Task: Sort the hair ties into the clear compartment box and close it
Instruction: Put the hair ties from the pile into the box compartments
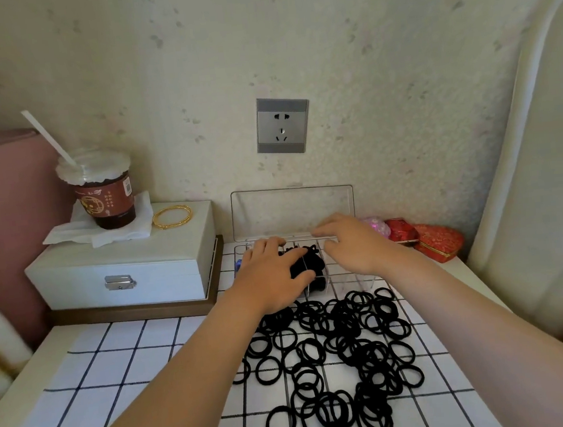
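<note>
The clear compartment box (355, 280) stands at the back of the table, with its lid (293, 208) open and upright against the wall. My left hand (269, 276) is over the box's left half. Its fingers and thumb close round a bunch of black hair ties (307, 262) in a compartment. My right hand (351, 241) rests on the box's right rear part, fingers stretched along the back rim. Several loose black hair ties (348, 351) lie in a pile on the checked cloth in front of the box. The hands hide most of the compartments.
A white jewellery box (124, 273) stands to the left with a drink cup (104, 192) and a gold bangle (173, 217) on top. Red embroidered boxes (437, 241) lie right of the clear box. A wall socket (282, 125) is above it.
</note>
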Demonstrator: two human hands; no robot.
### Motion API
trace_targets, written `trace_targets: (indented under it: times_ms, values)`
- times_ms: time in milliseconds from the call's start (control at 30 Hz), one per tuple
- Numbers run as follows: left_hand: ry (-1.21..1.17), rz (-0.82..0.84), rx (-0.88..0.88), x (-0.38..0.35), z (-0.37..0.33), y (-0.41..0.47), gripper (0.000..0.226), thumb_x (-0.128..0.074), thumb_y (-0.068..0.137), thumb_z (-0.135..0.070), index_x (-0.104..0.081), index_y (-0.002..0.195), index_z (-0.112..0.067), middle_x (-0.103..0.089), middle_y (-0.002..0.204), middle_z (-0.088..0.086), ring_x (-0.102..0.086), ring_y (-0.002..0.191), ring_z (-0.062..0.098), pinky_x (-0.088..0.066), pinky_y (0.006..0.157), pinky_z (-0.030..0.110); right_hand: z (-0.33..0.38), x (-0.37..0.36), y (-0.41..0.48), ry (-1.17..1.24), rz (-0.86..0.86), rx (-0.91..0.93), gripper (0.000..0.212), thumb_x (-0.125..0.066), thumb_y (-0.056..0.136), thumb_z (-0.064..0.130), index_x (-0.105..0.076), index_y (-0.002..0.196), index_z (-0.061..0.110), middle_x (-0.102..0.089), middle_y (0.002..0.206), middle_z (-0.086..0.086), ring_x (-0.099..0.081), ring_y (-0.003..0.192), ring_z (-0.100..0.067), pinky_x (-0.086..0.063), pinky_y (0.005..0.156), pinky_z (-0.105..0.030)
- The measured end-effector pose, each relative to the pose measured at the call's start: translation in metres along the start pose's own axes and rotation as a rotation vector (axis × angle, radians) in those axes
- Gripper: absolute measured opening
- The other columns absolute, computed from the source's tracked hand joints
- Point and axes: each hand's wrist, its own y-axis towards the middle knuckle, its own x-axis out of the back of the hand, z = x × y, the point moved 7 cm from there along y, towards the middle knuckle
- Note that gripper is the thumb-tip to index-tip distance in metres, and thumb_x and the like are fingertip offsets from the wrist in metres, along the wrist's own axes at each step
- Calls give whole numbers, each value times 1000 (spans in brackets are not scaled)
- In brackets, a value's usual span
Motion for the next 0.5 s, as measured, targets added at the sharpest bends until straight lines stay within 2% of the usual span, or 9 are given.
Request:
trace_targets:
  times_ms: [67,167,267,333,433,500]
  values:
    - [3,-5,-5,0,0,-1,61,-36,94,-63,-26,151,-41,-24,156,-1,-12,144,21,-11,117,44,8,-1,-8,-99,-24,91,40,-45,95,19,-65,130,20,-57,138,0,-46,131,-21,-33,111,-40]
    - [13,-32,-26,-1,-1,-3,73,-37,91,-66,-17,154,-35,-25,156,-1,-15,145,20,-12,117,42,20,-17,-18,-336,34,189,46,-36,85,35,-71,113,22,-65,126,6,-48,126,-18,-28,108,-40]
    - [63,-22,-48,-6,-1,-6,75,-36,91,-66,-14,155,-35,-19,160,1,-8,149,23,-8,121,45,22,-36,-16,-458,107,196,66,-21,80,46,-71,113,18,-58,137,6,-31,143,-17,-7,119,-47]
    - [123,2,-73,-10,0,-7,69,-35,95,-62,-11,155,-37,-12,163,2,-1,151,25,-5,122,47,23,-42,-14,-497,144,180,73,-17,78,50,-72,113,16,-56,141,4,-24,147,-18,3,121,-51]
    - [174,2,-121,-10,3,-5,66,-33,98,-59,-10,156,-36,-11,164,3,-2,151,24,-5,122,44,22,-44,-12,-481,186,144,69,-21,83,51,-71,117,17,-54,143,4,-21,149,-18,8,120,-55]
    - [170,-1,-133,-9,4,-4,67,-35,98,-59,-10,156,-35,-11,164,2,-2,151,22,-4,122,42,22,-40,-13,-435,184,123,59,-28,88,46,-70,117,16,-55,141,3,-25,147,-19,4,120,-55]
